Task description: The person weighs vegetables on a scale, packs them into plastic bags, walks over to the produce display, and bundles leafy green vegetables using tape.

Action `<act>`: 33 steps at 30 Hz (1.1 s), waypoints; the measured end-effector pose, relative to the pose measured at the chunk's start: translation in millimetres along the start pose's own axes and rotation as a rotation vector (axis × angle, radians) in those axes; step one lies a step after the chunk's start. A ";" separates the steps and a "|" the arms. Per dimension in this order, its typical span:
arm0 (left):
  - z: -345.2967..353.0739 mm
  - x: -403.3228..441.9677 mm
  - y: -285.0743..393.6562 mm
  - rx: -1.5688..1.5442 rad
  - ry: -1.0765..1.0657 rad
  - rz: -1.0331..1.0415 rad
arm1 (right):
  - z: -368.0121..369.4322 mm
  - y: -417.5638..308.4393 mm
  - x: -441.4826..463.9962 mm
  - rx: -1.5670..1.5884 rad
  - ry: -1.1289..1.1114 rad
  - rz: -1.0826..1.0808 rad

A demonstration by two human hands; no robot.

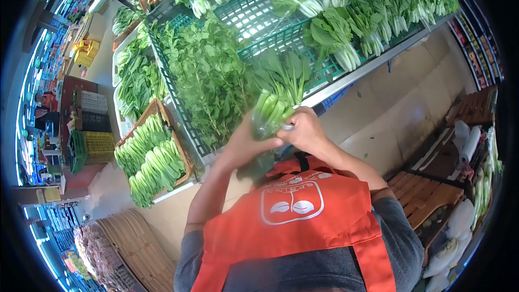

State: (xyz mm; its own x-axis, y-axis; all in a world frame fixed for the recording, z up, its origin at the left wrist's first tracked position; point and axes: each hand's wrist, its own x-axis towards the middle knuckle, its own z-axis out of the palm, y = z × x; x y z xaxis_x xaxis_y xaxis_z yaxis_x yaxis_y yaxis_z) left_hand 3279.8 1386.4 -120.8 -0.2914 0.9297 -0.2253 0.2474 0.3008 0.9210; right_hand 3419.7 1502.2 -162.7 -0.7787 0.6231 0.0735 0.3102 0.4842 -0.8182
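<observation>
Stems up front, a bunch of greens [270,109] stands in my left grip [250,139], closed around its left side with the thumb reaching across below; the fingers behind are hidden. My right grip [304,128] is curled tight just to the right of the stems, closed on a small pale strip [290,126] whose nature I cannot make out. More leaves [282,70] fan out just beyond both grips, though whether they belong to the same bunch is unclear.

The way to do this well, as I judge it: let the left grip do the steadying, firm enough that no stem slides out, soft enough that none snaps. The right should work close in, with the strip flat against the stems, and pull evenly, since a hard tug could bite into them. Wrists low and bunch near my red apron [292,205] make for better control.

Ahead and left of my grip, loose leafy stalks [203,70] crowd a green crate [167,81], near enough to snag a trailing leaf. Ahead and right, white-stemmed cabbages [341,43] line the display, apart from my knuckles.
</observation>
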 end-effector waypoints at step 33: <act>-117.7 385.8 -38.6 2.155 -0.184 0.432 | -81.2 172.4 -62.1 0.823 0.656 0.669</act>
State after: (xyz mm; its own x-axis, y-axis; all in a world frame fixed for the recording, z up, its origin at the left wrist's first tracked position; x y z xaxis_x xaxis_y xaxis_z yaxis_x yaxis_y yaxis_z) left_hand 3049.1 1708.5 -205.9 0.0808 0.9500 -0.3018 0.6427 -0.2810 -0.7127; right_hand 3565.8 1596.8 -261.9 -0.1071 0.9020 -0.4182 -0.0775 -0.4269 -0.9010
